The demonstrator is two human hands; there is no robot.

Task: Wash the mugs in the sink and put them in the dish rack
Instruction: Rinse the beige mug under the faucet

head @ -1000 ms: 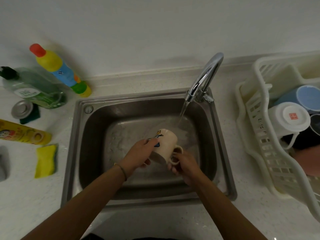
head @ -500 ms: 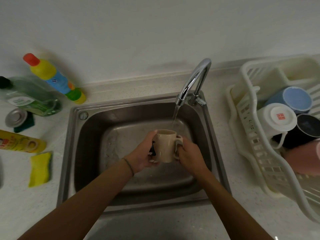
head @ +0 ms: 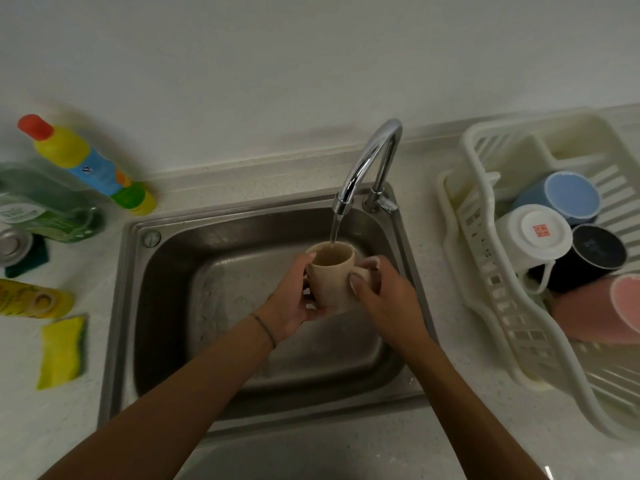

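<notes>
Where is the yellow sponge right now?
In the head view, the yellow rectangular sponge lies on the counter left of the steel sink, just below the yellow tube lying on its side.

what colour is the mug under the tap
Cream-beige, seen in the head view: the mug sits upright under the running tap.

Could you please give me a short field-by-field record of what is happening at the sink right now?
held item: beige ceramic mug, upright, mouth up
left hand: grips the mug body
right hand: holds the handle side
water: running from the chrome curved tap into the mug
location: over the stainless steel sink
white plastic dish rack: holds a white mug, blue mug, black mug and pink mug
counter left: yellow sponge, detergent bottles
</notes>
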